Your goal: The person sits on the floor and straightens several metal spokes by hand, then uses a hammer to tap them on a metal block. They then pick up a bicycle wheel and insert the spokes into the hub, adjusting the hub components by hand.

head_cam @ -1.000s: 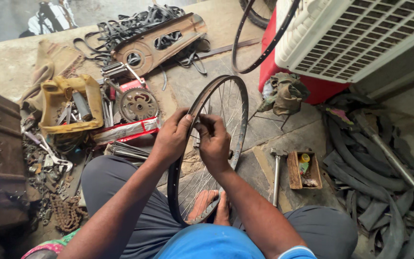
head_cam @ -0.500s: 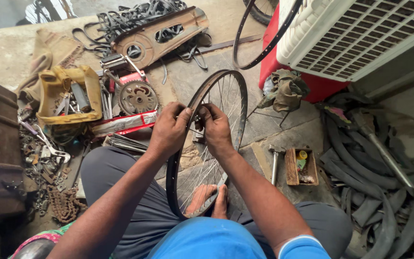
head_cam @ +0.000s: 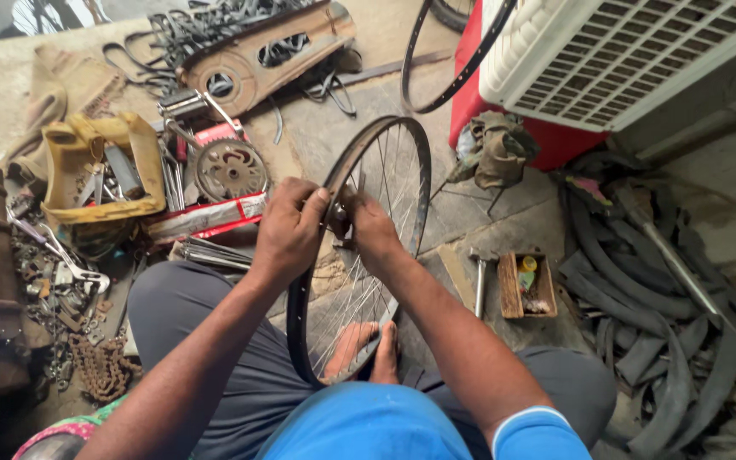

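A bare spoked bicycle wheel (head_cam: pixel 402 162) stands upright between my knees, its lower rim resting against my bare feet (head_cam: pixel 368 345). My left hand (head_cam: pixel 287 226) grips the dark rim on its left side at about mid height. My right hand (head_cam: pixel 372 230) is closed just inside the rim, fingers pinched on the hub or the spokes there; what it pinches is hidden by the fingers. Both hands almost touch each other.
A yellow tool tray (head_cam: pixel 100 166) with tools, a chainring (head_cam: pixel 230 169), a rusty chain (head_cam: pixel 100 368) and scattered metal parts lie at left. A hammer (head_cam: pixel 480 277) and a small wooden box (head_cam: pixel 528 285) sit at right, beside a heap of old tyres and tubes (head_cam: pixel 666 315). A white cooler (head_cam: pixel 623 51) stands behind.
Both hands stay on the wheel at the same place; only the fingers shift slightly. The view has tilted a little.
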A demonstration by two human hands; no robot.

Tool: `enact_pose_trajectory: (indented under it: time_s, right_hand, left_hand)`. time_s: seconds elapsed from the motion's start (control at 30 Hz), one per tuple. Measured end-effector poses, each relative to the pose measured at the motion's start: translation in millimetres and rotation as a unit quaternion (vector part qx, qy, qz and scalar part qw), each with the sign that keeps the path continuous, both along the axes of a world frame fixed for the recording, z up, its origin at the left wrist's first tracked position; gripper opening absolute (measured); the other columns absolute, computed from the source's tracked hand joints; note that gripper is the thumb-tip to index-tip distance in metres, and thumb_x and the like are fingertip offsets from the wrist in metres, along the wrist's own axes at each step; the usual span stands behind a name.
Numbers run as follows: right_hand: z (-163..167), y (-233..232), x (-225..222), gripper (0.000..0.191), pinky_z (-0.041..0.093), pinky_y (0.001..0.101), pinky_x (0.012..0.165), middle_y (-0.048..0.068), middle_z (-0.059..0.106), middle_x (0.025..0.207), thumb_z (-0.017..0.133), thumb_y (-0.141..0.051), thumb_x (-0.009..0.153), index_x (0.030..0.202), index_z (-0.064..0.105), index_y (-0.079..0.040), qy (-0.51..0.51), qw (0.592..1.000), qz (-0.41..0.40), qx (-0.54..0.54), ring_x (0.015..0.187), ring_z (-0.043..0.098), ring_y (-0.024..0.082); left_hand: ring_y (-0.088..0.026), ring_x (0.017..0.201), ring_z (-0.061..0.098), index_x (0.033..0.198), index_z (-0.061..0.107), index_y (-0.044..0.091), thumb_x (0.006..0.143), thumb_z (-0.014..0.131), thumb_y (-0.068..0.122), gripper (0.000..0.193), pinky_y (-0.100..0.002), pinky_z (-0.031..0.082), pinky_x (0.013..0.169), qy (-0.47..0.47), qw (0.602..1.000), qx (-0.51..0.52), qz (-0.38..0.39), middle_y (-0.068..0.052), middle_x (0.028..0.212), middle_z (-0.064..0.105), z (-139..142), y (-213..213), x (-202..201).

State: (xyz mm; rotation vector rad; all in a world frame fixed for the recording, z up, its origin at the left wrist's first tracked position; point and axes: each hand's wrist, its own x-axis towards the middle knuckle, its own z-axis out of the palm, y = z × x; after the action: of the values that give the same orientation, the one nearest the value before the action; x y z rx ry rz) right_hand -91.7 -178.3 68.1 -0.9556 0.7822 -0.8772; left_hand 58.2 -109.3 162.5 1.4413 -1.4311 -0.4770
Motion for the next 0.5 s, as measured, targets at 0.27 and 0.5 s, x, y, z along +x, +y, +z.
enact_pose_trajectory:
  time_s: [0.27,0.5]
  right_hand:
    - [17,15,-2,0.032,0.055,0.0310,0.084,0.005,0.071,0.105,0.050,-0.030,0.108,0.121,0.065,-0.005,0.015,0.999,0.029,-0.011,0.093,0.066,0.015]
    - [64,54,-13,0.012,0.060,0.0375,0.086,0.012,0.072,0.107,0.059,-0.011,0.108,0.118,0.063,-0.007,0.263,0.814,-0.120,-0.504,0.101,0.073,0.022]
  left_hand:
    - [-0.029,0.100,0.065,0.101,0.070,-0.004,0.104,0.057,0.025,0.032,-0.037,0.051,0.087,0.086,0.995,0.036,-0.020,-0.017,0.110,0.065,-12,-2,4]
    - [-0.023,0.090,0.067,0.115,0.061,-0.002,0.104,0.059,0.022,0.027,-0.034,0.052,0.082,0.086,0.990,0.113,-0.002,-0.014,0.097,0.068,0,-2,6]
